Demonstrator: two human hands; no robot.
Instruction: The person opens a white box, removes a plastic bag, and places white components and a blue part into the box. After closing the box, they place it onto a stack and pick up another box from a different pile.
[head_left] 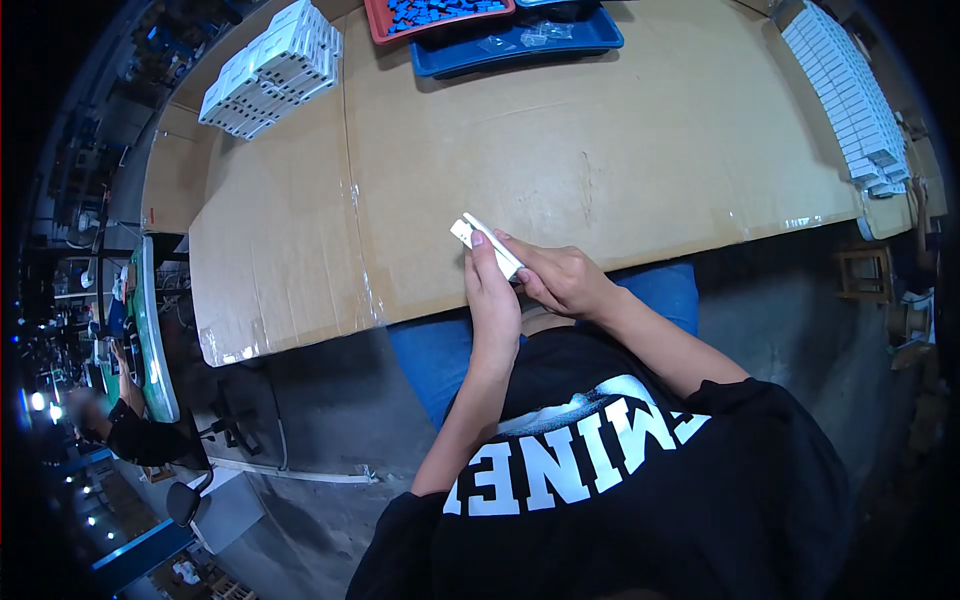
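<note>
Both hands grip a small white plastic housing (490, 247) over the front edge of the cardboard-covered table (480, 180). My left hand (492, 300) is closed around its near side, the thumb lying along it. From the right, my right hand (567, 280) pinches its lower end. The piece is tilted, its upper end pointing away and to the left, with small dark marks near that end. Fingers cover much of its lower part, so its full shape is hidden.
Stacked white plastic parts (275, 75) stand at the far left. More white pieces are piled in rows (845, 95) at the right edge. At the back, a red tray (385, 30) holds many small blue pieces; a blue tray (450, 65) holds clear bits. A person (140, 425) sits left.
</note>
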